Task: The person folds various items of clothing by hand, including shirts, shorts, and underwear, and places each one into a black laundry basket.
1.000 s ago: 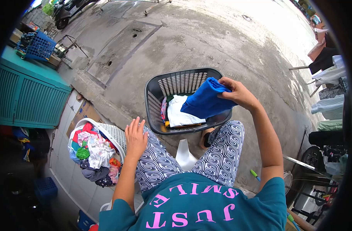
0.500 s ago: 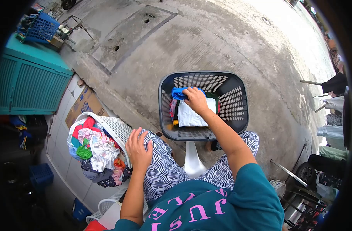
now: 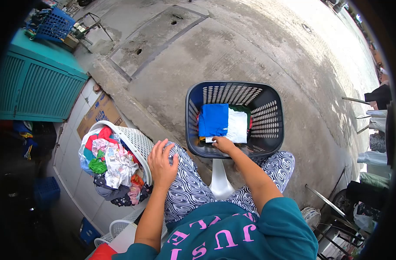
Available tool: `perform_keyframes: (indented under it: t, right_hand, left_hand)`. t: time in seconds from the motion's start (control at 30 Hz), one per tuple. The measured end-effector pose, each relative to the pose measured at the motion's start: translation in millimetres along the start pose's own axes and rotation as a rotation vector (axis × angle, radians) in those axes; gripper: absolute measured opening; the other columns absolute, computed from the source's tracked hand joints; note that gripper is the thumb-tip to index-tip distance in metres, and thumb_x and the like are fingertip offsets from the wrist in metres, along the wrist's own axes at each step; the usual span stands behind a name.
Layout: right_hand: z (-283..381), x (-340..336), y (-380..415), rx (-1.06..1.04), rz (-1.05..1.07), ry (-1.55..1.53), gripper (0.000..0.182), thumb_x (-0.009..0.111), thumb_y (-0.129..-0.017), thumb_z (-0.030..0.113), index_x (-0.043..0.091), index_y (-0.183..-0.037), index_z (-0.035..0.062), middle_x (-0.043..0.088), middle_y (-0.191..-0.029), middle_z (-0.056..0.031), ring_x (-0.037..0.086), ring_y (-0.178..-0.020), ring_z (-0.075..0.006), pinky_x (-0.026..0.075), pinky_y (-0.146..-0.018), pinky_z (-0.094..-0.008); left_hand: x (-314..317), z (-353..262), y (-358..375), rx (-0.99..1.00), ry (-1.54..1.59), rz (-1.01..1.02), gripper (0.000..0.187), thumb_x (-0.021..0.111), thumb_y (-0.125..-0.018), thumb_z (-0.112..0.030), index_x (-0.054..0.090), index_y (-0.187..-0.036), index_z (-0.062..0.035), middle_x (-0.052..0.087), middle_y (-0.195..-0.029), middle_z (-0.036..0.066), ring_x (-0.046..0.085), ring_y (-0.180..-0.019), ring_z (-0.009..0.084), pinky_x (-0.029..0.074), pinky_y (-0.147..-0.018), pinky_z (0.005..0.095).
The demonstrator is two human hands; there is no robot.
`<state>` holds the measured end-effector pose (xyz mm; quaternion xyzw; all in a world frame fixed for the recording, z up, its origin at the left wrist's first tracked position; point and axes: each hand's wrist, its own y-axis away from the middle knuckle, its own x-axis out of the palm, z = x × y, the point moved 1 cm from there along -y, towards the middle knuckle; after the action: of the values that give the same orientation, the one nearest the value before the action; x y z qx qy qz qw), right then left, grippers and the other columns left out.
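A dark plastic laundry basket [image 3: 274, 130] stands on the concrete in front of my knees. Inside it lies a folded blue garment [image 3: 213, 119] beside a folded white one [image 3: 237, 125]. My right hand [image 3: 224, 144] reaches into the basket at its near edge, fingers on the near end of the folded stack; whether it grips anything is unclear. My left hand [image 3: 162, 164] rests flat on my left knee, fingers spread, holding nothing. Next to it a white basket [image 3: 137, 139] lies tipped and full of unfolded mixed clothes [image 3: 111, 167].
I sit on a white stool [image 3: 219, 182]. A teal slatted cabinet [image 3: 33, 86] stands at the left with a blue crate [image 3: 55, 25] on it. A cardboard box [image 3: 98, 113] lies by the kerb. Hanging clothes [image 3: 376, 117] and metal frames line the right.
My right hand carried the folded blue garment down into the dark basket, laid it flat beside the white one and drew back to the near edge. My left hand stayed on my knee.
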<state>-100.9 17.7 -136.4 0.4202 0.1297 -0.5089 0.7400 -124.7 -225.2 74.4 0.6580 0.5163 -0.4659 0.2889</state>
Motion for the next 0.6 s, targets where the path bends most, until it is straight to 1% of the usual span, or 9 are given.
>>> perform_keyframes:
  t: [0.07,0.17,0.27,0.37,0.4,0.47,0.5,0.53,0.6]
  right_hand:
    - [5,-8,8,-0.034,-0.065,-0.041,0.029,0.056,-0.081,0.024,0.057,-0.103,0.0051,0.062,-0.095,-0.0189,0.058,-0.089,-0.0341,0.045,-0.077,-0.0397]
    - [24,-17,25,-0.076,-0.106,-0.148,0.027,0.053,-0.086,0.024,0.058,-0.103,0.0045,0.063,-0.091,-0.0179,0.061,-0.086,-0.0290,0.046,-0.075,-0.0344]
    - [35,-12,54,-0.144,-0.170,-0.084,0.028,0.047,-0.089,0.026,0.058,-0.100,0.0028,0.061,-0.087,-0.0204,0.060,-0.083,-0.0338,0.045,-0.073,-0.0359]
    - [35,-5,77,-0.136,-0.198,0.029,0.031,0.044,-0.090,0.029,0.058,-0.097,0.0017,0.060,-0.090,-0.0206,0.057,-0.087,-0.0347,0.043,-0.077,-0.0372]
    - [35,-8,83,-0.126,-0.219,0.042,0.032,0.043,-0.090,0.028,0.058,-0.097,0.0012,0.060,-0.091,-0.0212,0.056,-0.088,-0.0357,0.042,-0.077,-0.0385]
    - [34,-9,89,-0.110,-0.247,0.055,0.032,0.043,-0.090,0.028,0.059,-0.097,0.0007,0.059,-0.092,-0.0218,0.055,-0.088,-0.0368,0.042,-0.078,-0.0399]
    - [33,-11,89,-0.105,-0.248,0.018,0.032,0.043,-0.090,0.028,0.059,-0.097,0.0006,0.059,-0.091,-0.0217,0.056,-0.088,-0.0366,0.042,-0.078,-0.0396]
    - [32,-13,89,-0.098,-0.248,-0.018,0.032,0.043,-0.090,0.028,0.059,-0.097,0.0005,0.060,-0.091,-0.0215,0.056,-0.088,-0.0365,0.042,-0.078,-0.0392]
    - [31,-15,89,-0.098,-0.251,-0.038,0.033,0.044,-0.089,0.028,0.059,-0.096,-0.0002,0.060,-0.091,-0.0209,0.057,-0.086,-0.0347,0.042,-0.077,-0.0372]
  left_hand:
    - [4,3,2,0.010,0.019,-0.012,0.032,0.059,-0.075,-0.022,0.058,-0.105,-0.0105,0.051,-0.118,0.006,0.042,-0.116,0.0265,0.030,-0.095,0.0424]
    - [6,1,5,-0.013,0.079,-0.039,0.032,0.060,-0.075,-0.021,0.058,-0.104,-0.0096,0.050,-0.119,0.006,0.041,-0.117,0.0248,0.030,-0.096,0.0420]
    - [21,6,13,-0.037,0.133,-0.042,0.032,0.061,-0.075,-0.024,0.059,-0.104,-0.0108,0.049,-0.120,0.005,0.036,-0.121,0.0235,0.027,-0.099,0.0457]
    - [22,21,16,-0.052,0.516,-0.173,0.034,0.060,-0.076,-0.013,0.053,-0.109,-0.0094,0.050,-0.119,0.006,0.045,-0.114,0.0267,0.033,-0.096,0.0415]
    - [19,31,18,-0.054,0.512,-0.190,0.034,0.060,-0.076,-0.013,0.053,-0.109,-0.0094,0.050,-0.119,0.006,0.045,-0.114,0.0267,0.033,-0.096,0.0415]
    - [11,57,25,-0.319,0.966,-0.339,0.035,0.056,-0.076,-0.004,0.050,-0.111,-0.0069,0.051,-0.118,0.009,0.048,-0.110,0.0291,0.037,-0.093,0.0383]
    - [0,77,31,-0.270,0.683,-0.394,0.036,0.054,-0.076,0.000,0.048,-0.111,-0.0046,0.050,-0.117,0.012,0.048,-0.109,0.0301,0.039,-0.091,0.0378]
    - [-10,97,35,-0.283,0.414,-0.448,0.035,0.054,-0.076,-0.002,0.048,-0.111,-0.0036,0.050,-0.117,0.013,0.049,-0.107,0.0300,0.039,-0.091,0.0388]
    - [-25,142,47,-0.416,-0.051,-0.425,0.046,0.059,-0.075,-0.015,0.045,-0.117,-0.0043,0.047,-0.120,0.015,0.044,-0.113,0.0302,0.034,-0.094,0.0416]
